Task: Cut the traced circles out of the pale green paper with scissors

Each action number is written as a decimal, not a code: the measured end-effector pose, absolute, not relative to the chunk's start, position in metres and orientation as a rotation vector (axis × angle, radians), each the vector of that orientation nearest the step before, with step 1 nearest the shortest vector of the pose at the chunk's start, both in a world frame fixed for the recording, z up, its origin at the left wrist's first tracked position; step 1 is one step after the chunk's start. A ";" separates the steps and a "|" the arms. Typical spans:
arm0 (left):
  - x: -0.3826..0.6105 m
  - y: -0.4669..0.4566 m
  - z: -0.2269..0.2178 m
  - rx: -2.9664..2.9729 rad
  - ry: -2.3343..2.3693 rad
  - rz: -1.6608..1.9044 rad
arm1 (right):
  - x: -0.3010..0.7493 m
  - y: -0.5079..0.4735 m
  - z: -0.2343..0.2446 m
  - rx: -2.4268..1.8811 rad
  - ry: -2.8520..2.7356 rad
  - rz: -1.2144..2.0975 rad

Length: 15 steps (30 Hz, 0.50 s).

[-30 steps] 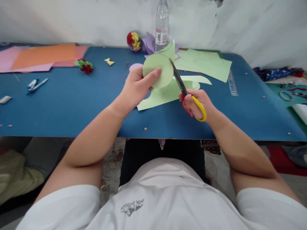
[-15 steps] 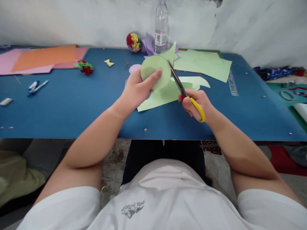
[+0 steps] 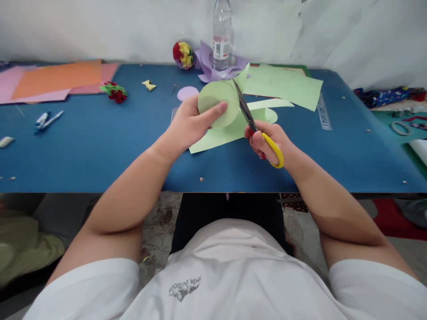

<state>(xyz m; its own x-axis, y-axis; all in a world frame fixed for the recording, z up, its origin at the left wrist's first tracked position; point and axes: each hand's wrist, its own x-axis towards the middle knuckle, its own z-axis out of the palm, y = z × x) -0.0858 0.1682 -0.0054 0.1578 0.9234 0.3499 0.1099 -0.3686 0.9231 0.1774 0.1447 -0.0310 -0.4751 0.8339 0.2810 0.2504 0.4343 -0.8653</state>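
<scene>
We pinch the green disc [image 3: 213,95] in our left hand [image 3: 190,122], right hand [image 3: 271,138] wrapped round the scissors [image 3: 252,124], blades [image 3: 245,108] by the disc's two o'clock edge!

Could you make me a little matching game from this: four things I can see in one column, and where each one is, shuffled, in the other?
Things:
1. Scissors
2. Clear ruler
3. Round green paper
4. Plastic bottle

Places:
A. Standing upright near the wall
B. In the left hand
C. In the right hand
D. Lying on the right part of the blue table

Right pairs: 1-C, 2-D, 3-B, 4-A.
</scene>
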 end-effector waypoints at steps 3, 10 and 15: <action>-0.086 0.168 -0.006 1.657 1.015 1.282 | 0.178 0.145 -0.031 -0.923 -1.963 0.998; -0.084 0.166 -0.003 1.687 1.026 1.265 | 0.177 0.145 -0.030 -0.941 -1.969 1.003; -0.083 0.165 -0.004 1.673 1.057 1.246 | 0.176 0.144 -0.028 -0.970 -1.969 0.991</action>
<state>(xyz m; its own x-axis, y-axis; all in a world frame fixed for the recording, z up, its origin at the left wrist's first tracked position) -0.0831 0.1650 -0.0045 0.1729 0.9314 0.3203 0.1643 -0.3479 0.9230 0.1760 0.1438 -0.0278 -0.4603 0.8494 0.2581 0.2991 0.4221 -0.8558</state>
